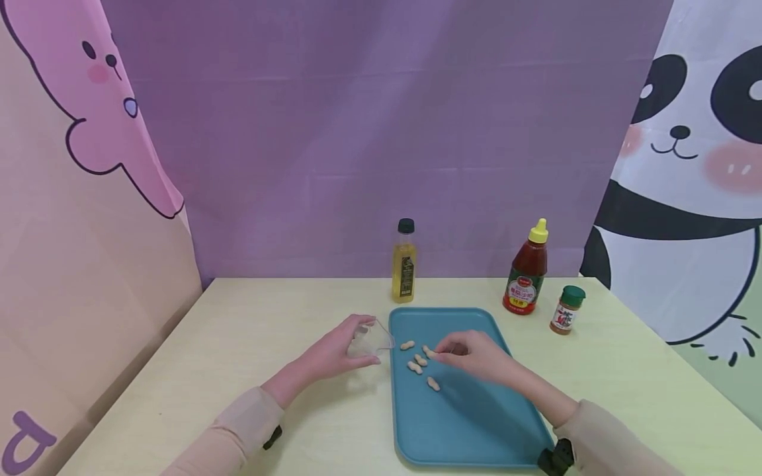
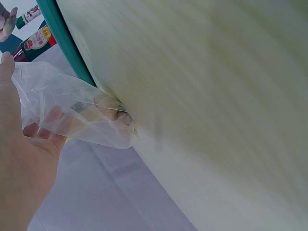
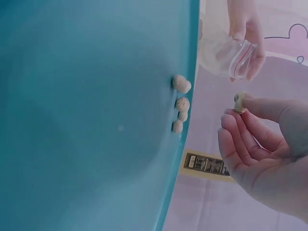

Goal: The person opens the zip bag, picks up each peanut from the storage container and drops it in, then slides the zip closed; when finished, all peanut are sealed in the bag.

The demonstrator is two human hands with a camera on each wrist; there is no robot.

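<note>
A clear zip bag (image 1: pixel 370 340) is held by my left hand (image 1: pixel 333 350) at the left edge of the blue tray (image 1: pixel 470 430), thumb and fingers spread around its mouth. In the left wrist view, brownish lumps (image 2: pixel 118 114) show blurred through the plastic at the bag's bottom. Over the tray, my right hand (image 1: pixel 479 357) pinches an unshelled peanut (image 3: pixel 239 103) between thumb and fingertips. Several more peanuts (image 1: pixel 415 367) lie loose on the tray's left part, below and beside that hand. A red line runs along the bag's mouth in the right wrist view.
Behind the tray stands an oil bottle (image 1: pixel 405 264) with a black cap. Farther right are a ketchup bottle (image 1: pixel 525 281) with a yellow cap and a small green-capped spice jar (image 1: pixel 567 311). A purple cloth (image 1: pixel 357 145) hangs behind the pale table (image 1: pixel 286 304).
</note>
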